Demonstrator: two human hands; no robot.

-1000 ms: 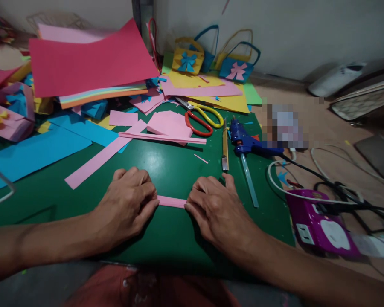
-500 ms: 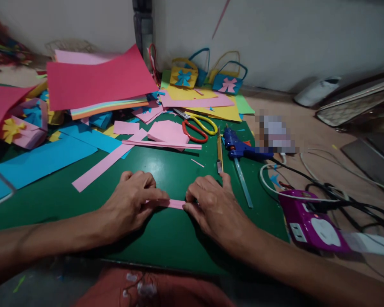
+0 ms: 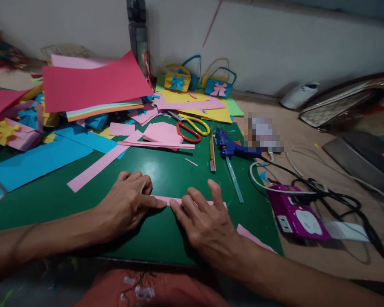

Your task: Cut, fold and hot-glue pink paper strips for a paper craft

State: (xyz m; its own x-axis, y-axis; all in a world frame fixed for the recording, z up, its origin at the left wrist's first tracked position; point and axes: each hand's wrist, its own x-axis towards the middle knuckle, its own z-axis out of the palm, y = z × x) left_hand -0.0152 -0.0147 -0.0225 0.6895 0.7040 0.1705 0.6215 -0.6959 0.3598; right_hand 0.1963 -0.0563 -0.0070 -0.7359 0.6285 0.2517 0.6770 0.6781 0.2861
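A narrow pink paper strip (image 3: 161, 198) lies across the green board in front of me, its right end showing past my fingers. My left hand (image 3: 124, 202) has its fingers curled and pinches the strip's left part, index finger pressed along it. My right hand (image 3: 201, 221) rests on the strip with its fingers spread, one fingertip pressing it close to the left index finger. Another pink paper piece (image 3: 252, 238) shows beside my right wrist. Beyond the hands are a folded pink strip (image 3: 156, 145) and a flat pink strip (image 3: 96, 167).
Scissors (image 3: 193, 128), a yellow cutter knife (image 3: 212, 151) and a blue glue gun (image 3: 235, 148) lie behind my right hand. Stacked coloured paper (image 3: 96, 83) and small paper bags (image 3: 177, 81) stand farther back. A purple power strip (image 3: 297, 215) and cables are at right.
My right hand has loosened from its pinch and spread its fingers, sliding left toward my left hand. The strip's right end and another pink piece now show. The view has shifted slightly right.
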